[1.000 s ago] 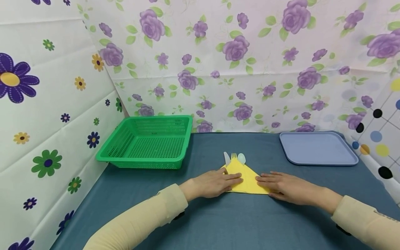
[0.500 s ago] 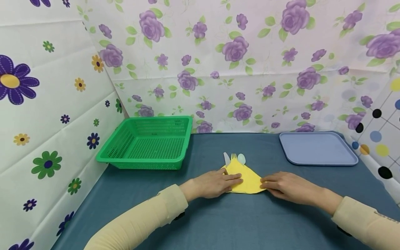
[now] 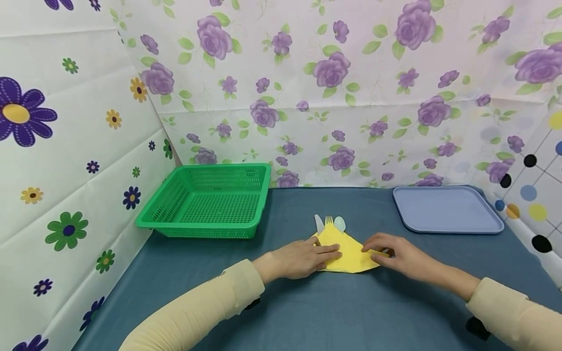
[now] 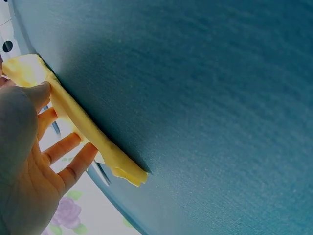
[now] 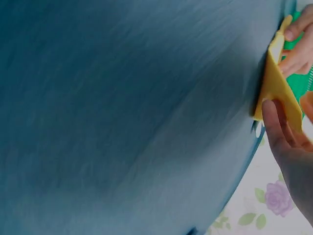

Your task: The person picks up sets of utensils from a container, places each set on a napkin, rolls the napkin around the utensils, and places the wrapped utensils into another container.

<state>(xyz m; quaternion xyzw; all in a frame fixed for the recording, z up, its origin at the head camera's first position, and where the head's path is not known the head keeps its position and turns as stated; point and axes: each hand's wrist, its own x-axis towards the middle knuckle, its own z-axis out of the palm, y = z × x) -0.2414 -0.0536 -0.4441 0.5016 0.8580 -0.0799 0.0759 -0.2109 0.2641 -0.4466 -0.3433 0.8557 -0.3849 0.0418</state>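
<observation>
A folded yellow napkin (image 3: 349,256) lies on the blue cloth, wrapped over a pale knife (image 3: 318,223), a yellow fork (image 3: 329,220) and a pale green spoon (image 3: 340,224). Only their upper ends stick out at its far point. With fairly straight fingers, my left hand (image 3: 296,258) presses on the napkin's left part. My right hand (image 3: 404,254) pinches the right corner, which rises off the cloth between thumb and fingers. In the right wrist view, the thumb lies against the napkin's lifted flap (image 5: 288,105).
At the back left stands a green perforated basket (image 3: 219,231). A blue-grey tray (image 3: 448,209) lies at the back right. Flowered sheets (image 3: 298,131) close off the back and left side, and a dotted sheet (image 3: 544,195) hangs on the right.
From lying flat on the napkin's right corner, my right hand has curled its fingers, shifted slightly and lifted that corner. The left hand has stayed in place.
</observation>
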